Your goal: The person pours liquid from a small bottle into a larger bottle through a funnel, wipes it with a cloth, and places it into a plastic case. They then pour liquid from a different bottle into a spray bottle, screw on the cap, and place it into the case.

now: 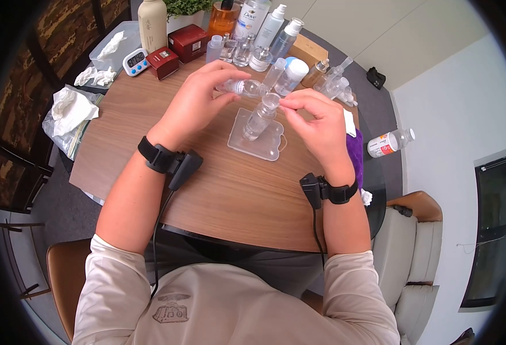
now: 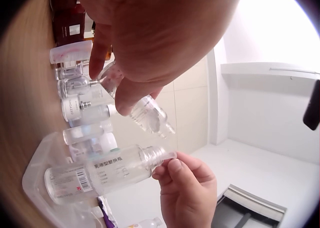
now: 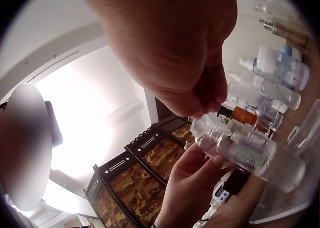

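Observation:
A clear bottle (image 1: 257, 123) with printed text stands on a translucent tray (image 1: 241, 146). At its mouth is a small clear piece (image 1: 270, 101), perhaps a funnel; my right hand (image 1: 317, 123) pinches its edge between thumb and fingers. My left hand (image 1: 198, 100) grips a smaller clear bottle (image 1: 251, 88), tilted almost flat, its narrow end toward the standing bottle's mouth. In the left wrist view this smaller bottle (image 2: 149, 117) slants down toward the clear piece (image 2: 168, 156); liquid inside is hard to make out. The right wrist view shows the piece (image 3: 201, 126) below the right fingertips.
Behind the tray stand several bottles and jars, including a white-capped jar (image 1: 294, 70). Dark red boxes (image 1: 188, 43), a timer (image 1: 135, 61) and crumpled tissues (image 1: 71, 112) are at the left. A purple cloth (image 1: 355, 152) and a labelled bottle (image 1: 384, 145) lie at the right.

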A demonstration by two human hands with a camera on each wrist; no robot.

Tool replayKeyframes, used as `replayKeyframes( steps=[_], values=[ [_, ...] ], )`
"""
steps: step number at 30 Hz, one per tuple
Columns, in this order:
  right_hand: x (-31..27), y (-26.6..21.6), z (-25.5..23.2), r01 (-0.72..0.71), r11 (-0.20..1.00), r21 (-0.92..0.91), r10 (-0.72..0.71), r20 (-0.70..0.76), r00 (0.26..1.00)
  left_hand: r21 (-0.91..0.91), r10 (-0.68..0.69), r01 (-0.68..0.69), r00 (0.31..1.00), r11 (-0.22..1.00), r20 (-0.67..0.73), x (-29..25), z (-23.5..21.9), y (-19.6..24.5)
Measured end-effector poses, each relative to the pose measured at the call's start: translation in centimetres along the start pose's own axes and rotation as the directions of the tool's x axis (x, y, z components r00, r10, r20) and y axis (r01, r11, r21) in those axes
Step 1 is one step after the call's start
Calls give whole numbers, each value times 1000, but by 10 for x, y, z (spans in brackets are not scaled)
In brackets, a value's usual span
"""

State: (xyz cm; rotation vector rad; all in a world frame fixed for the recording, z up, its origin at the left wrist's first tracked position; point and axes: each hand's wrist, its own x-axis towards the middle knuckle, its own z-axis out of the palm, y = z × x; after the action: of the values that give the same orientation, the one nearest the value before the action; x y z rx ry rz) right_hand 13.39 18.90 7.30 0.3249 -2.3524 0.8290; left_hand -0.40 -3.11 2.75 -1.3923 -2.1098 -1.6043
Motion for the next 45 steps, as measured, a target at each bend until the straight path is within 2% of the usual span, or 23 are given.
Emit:
replayKeyframes(
  steps=[8, 13, 16, 22, 45],
  values=[
    [-1, 3, 1, -1, 1000, 1, 1, 1, 1000, 63, 56, -55, 998, 997, -13, 0, -1, 4],
    [-1, 5, 2, -10, 1000, 12, 10, 4, 1000, 198, 122, -113, 992, 974, -35, 0, -3, 10],
    [-1, 4, 1, -8, 1000, 7, 8, 6, 1000, 221, 147, -133, 988, 966, -48, 1, -2, 9],
    [-1, 5, 2, -6, 1000, 12, 6, 10, 1000, 275, 164, -144, 985, 951, -52, 0, -3, 10],
    [0, 1, 1, 9, 1000, 3, -9, -6, 1000, 330, 191, -164, 980, 930, -52, 0, -4, 13]
  ],
)
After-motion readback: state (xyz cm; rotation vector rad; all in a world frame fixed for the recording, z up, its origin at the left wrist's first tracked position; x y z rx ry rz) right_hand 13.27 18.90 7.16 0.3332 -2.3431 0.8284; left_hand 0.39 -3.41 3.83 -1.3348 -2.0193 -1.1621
